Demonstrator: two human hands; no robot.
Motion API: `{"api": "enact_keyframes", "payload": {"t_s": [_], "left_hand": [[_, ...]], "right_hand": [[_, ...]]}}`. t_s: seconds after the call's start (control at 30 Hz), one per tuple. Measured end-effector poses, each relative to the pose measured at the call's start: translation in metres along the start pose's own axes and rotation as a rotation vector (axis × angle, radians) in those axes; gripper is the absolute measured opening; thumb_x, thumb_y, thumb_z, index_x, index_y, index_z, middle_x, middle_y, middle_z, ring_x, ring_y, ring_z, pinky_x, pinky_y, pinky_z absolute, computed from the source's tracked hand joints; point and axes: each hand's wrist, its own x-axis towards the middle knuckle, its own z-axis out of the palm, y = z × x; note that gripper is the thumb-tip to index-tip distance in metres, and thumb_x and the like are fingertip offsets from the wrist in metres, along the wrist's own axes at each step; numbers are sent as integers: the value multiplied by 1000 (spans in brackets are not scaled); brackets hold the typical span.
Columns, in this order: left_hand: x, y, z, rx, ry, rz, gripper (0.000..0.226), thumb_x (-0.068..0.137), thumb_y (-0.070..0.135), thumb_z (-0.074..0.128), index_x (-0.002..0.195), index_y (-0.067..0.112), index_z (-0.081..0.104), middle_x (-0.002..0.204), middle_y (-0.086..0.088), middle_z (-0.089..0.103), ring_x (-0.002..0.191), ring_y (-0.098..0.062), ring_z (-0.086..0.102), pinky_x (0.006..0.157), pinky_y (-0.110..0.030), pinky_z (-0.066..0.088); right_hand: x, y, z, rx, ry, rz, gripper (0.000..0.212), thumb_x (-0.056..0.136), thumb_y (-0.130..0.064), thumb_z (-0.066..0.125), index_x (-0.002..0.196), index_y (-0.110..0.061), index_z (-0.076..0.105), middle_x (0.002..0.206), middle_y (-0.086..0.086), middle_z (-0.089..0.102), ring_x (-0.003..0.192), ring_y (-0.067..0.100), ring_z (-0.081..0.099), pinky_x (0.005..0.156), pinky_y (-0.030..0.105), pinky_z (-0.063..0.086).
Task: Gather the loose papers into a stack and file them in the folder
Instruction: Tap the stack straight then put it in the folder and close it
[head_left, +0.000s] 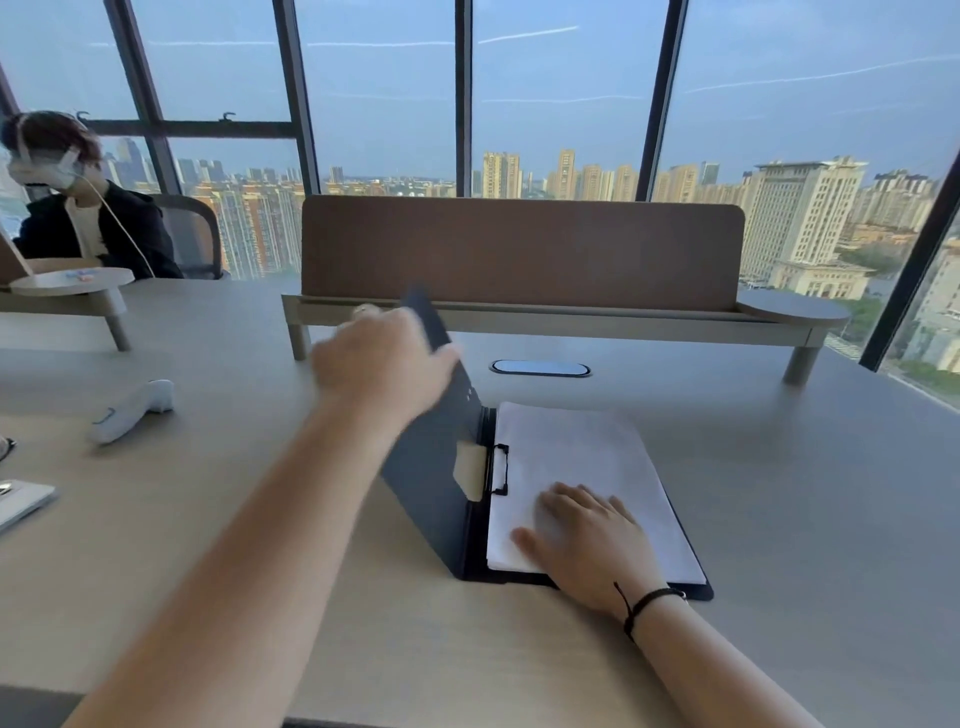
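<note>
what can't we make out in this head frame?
- Left hand fingertips: motion blur, behind the folder cover.
- Text on the paper stack: too faint to read.
- Clip grip on the paper: too small to tell.
- Papers' near corner: under the right hand.
- Items at the left edge: cut off.

Dark navy folder (436, 467), plain white papers (576, 467), black clip (500, 469), beige tab (470, 467), pale wood-grain counter (208, 519), brown divider (519, 249).

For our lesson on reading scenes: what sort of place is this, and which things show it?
Probably a high-rise shared office. A long pale wooden desk carries a brown felt divider screen, floor-to-ceiling windows overlook city towers, and another person sits at the next desk.
</note>
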Motion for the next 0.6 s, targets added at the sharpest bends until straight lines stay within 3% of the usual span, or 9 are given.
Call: {"api": "enact_keyframes", "payload": {"t_s": [0.1,0.17,0.2,0.23,0.33,0.4,0.43,0.5,0.6], "left_hand": [[-17,88,-32,-1,-92,232,47,89,62,53,75,17,47,100,-10,66,84,-32,58,69,-33,36],[-40,131,-31,-118,-135,365,46,92,62,49,87,17,52,103,-10,67,91,-32,61,69,-32,35],[-51,143,-24,-195,-157,402,50,94,62,46,100,13,55,101,-9,65,88,-31,58,68,-32,34],[-61,149,-14,-275,-191,419,53,96,61,43,109,10,54,98,-8,62,83,-29,53,68,-32,34],[-60,130,34,-351,-304,375,40,102,49,34,107,13,50,95,-7,62,81,-30,53,68,-36,39],[-47,102,76,-274,-423,323,31,104,39,31,104,15,50,116,-11,65,100,-32,58,82,-42,48],[-42,87,99,-243,-522,300,32,105,36,30,113,14,53,135,-11,59,116,-31,55,97,-44,46],[-41,59,140,-190,-695,305,48,106,36,29,148,17,40,163,-5,29,149,-25,27,119,-44,27],[-51,40,174,-215,-707,330,56,104,47,30,157,28,26,168,8,15,155,-14,1,124,-45,11]], "right_hand": [[-5,3,-4,1,31,1,56,87,-71,32,111,-30,62,129,-16,59,125,10,49,101,33,35],[-12,3,-16,40,45,16,51,82,-65,23,87,-32,61,115,-12,65,110,16,56,88,32,37],[-18,5,-21,43,32,20,44,79,-60,18,73,-32,51,102,-10,64,98,19,55,80,31,35],[-24,9,-25,34,14,19,38,81,-56,19,70,-32,45,92,-9,60,89,20,52,76,30,34],[-44,40,-33,70,-39,142,23,97,-43,42,88,-31,59,88,-8,63,91,21,62,76,30,47],[-53,71,-35,257,58,314,15,95,-23,51,83,-25,58,80,-8,64,85,23,65,68,31,47],[-54,86,-38,411,166,407,19,94,-14,52,84,-24,64,79,-8,68,82,21,67,67,31,47],[-52,107,-49,705,411,545,22,95,-6,54,96,-17,73,84,-2,76,80,11,70,69,30,48],[-40,101,-60,778,540,525,17,95,-8,59,92,-21,70,87,3,77,87,19,70,75,30,46]]}}
